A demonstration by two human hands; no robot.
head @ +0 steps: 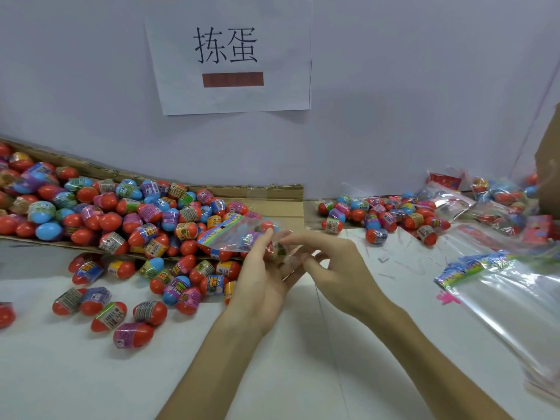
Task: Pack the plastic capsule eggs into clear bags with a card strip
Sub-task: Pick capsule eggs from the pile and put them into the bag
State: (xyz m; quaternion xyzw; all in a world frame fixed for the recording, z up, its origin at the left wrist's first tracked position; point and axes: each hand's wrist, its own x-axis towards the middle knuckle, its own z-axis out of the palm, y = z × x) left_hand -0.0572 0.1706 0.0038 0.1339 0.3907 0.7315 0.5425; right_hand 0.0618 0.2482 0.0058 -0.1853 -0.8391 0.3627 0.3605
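My left hand holds a clear bag above the table, fingers curled around eggs inside it. The bag has a colourful card strip along its upper left edge and a few capsule eggs inside. My right hand is just to the right, its fingertips pinching the bag's open end near the left fingers. Loose capsule eggs, red and blue with printed wrap bands, lie heaped to the left and spill onto the white table.
A flattened cardboard sheet lies under the egg heap. More eggs and filled bags sit at the back right. A stack of empty clear bags with card strips lies at the right. A paper sign hangs on the wall.
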